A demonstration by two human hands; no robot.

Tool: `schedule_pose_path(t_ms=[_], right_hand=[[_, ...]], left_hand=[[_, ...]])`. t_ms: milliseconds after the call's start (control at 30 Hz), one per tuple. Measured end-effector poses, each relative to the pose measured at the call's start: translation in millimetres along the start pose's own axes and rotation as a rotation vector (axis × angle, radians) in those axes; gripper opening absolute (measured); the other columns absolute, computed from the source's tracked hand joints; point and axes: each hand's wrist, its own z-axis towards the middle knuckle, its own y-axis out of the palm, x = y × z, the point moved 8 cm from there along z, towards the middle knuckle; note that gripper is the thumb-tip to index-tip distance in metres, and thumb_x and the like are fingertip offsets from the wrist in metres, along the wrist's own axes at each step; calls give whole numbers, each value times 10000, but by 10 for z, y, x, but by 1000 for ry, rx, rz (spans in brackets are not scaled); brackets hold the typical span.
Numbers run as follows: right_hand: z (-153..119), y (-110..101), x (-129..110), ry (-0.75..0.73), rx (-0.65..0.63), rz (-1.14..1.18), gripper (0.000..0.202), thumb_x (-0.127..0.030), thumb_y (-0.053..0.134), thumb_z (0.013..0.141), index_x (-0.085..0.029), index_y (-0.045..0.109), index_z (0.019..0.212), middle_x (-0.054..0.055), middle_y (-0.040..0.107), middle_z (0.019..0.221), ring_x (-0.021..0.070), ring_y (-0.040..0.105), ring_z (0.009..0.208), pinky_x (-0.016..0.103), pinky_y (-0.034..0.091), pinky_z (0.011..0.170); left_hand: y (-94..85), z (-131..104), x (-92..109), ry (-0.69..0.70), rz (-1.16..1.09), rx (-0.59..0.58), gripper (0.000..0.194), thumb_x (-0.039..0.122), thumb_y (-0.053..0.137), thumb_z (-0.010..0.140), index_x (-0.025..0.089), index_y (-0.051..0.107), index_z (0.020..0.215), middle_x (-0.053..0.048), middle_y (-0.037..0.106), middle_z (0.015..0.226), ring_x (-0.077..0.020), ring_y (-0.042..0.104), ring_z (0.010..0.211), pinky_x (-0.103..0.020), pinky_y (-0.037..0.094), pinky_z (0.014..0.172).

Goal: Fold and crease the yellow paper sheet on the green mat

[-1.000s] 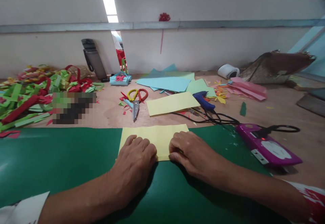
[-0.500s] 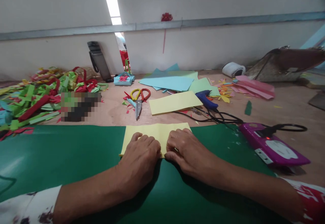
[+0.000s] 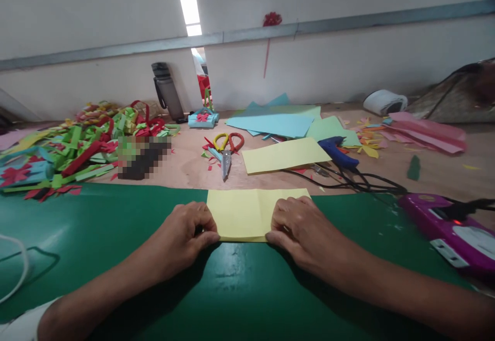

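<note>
I see my left hand [image 3: 184, 231] and right hand [image 3: 300, 226] pressed flat on the two near corners of a folded yellow paper [image 3: 247, 212], fingertips pinning its near edge to the green mat [image 3: 116, 238] on the counter [image 3: 185, 166]. The paper lies between both hands, a crease running up its middle. Beyond it lie scissors [image 3: 226, 149] with yellow and red handles, another yellow sheet [image 3: 284, 155], a blue glue gun [image 3: 338, 150] and light-blue sheets [image 3: 274, 123]. A purple device [image 3: 444, 225] sits to the right, and a heap of green and red paper strips [image 3: 77, 140] to the left
</note>
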Motion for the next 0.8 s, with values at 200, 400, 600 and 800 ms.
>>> schedule_pose_path(t_ms=[200, 400, 600, 800], right_hand=[[22, 24, 9, -17, 4, 12, 270, -214, 540, 868, -167, 494, 607, 12, 540, 714, 162, 461, 728, 339, 283, 712], [42, 55, 35, -47, 34, -9, 307, -213, 542, 859, -167, 467, 565, 7, 521, 679, 159, 441, 692, 348, 270, 697], [57, 59, 39, -51, 44, 4, 297, -199, 544, 849, -167, 473, 563, 6, 520, 670, 159, 439, 688, 350, 268, 694], [64, 46, 22, -48, 38, -6, 293, -192, 526, 859, -171, 487, 569, 14, 528, 680, 170, 454, 700, 355, 265, 694]], left_hand=[[-53, 5, -81, -55, -10, -3, 218, 271, 559, 823, 184, 542, 624, 14, 537, 721, -166, 473, 748, -295, 310, 702], [-93, 1, -125, -91, -94, 16, 240, 264, 545, 800, 178, 516, 578, 11, 522, 685, -160, 466, 722, -290, 327, 687], [-102, -15, -139, -123, -118, 45, 174, 247, 564, 760, 176, 540, 603, 9, 529, 695, -161, 469, 734, -295, 329, 702], [-87, -36, -92, -102, -25, 55, 203, 217, 552, 779, 175, 506, 585, 11, 519, 708, -169, 467, 768, -310, 315, 723]])
